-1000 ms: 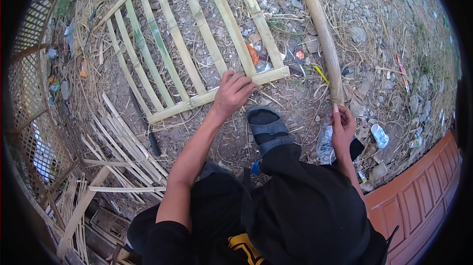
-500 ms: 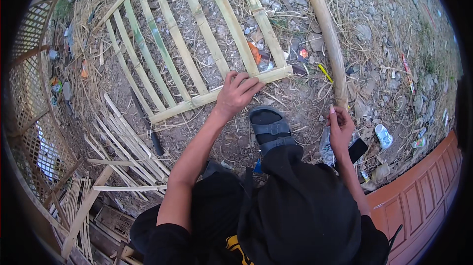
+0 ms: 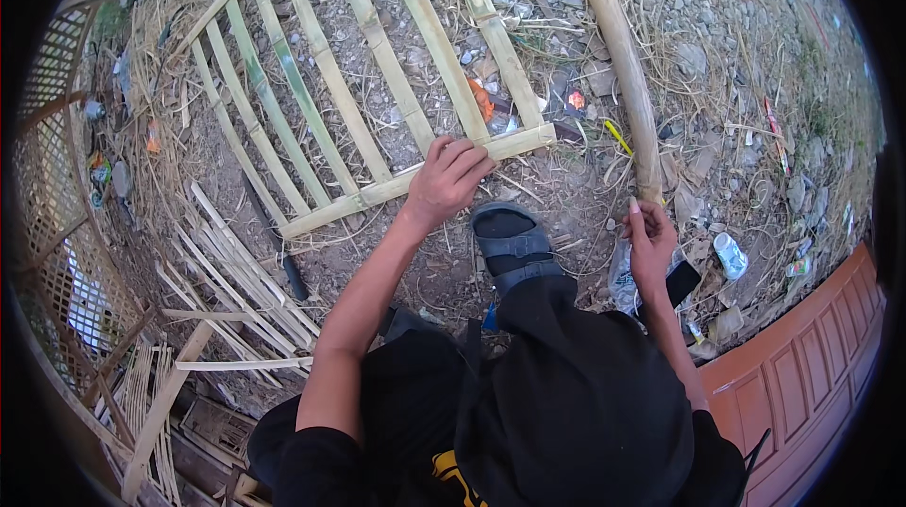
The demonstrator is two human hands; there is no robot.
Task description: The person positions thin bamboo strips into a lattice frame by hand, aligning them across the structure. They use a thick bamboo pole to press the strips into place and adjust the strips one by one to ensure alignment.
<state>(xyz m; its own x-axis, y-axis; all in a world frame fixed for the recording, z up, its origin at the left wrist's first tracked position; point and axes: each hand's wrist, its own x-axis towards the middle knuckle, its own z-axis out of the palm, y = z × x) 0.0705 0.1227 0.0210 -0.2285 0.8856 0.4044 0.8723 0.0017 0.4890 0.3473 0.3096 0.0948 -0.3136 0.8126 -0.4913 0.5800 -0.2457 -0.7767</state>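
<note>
A frame of flat split-bamboo slats (image 3: 385, 54) lies on the ground ahead of me. Its near edge is a bamboo crosspiece (image 3: 326, 213). My left hand (image 3: 446, 182) is closed over that crosspiece, right of its middle, with the fingers curled across the top. To the right, my right hand (image 3: 651, 243) is raised beside the near end of a thick round bamboo pole (image 3: 628, 78). Its thumb and fingers are pinched together; whatever may be between them is too small to make out. A sandalled foot (image 3: 514, 243) rests between the two hands.
Loose bamboo strips (image 3: 231, 266) and a black-handled blade (image 3: 293, 278) lie at left, near a lattice panel (image 3: 42, 196). By my right forearm are a clear plastic bag (image 3: 620, 273), a dark phone (image 3: 682, 283) and a white cup (image 3: 730, 257). Orange-brown panelling (image 3: 802, 342) stands lower right.
The whole view has shifted slightly, so the frame appears a little further left and up. Both hands keep nearly the same pose and place.
</note>
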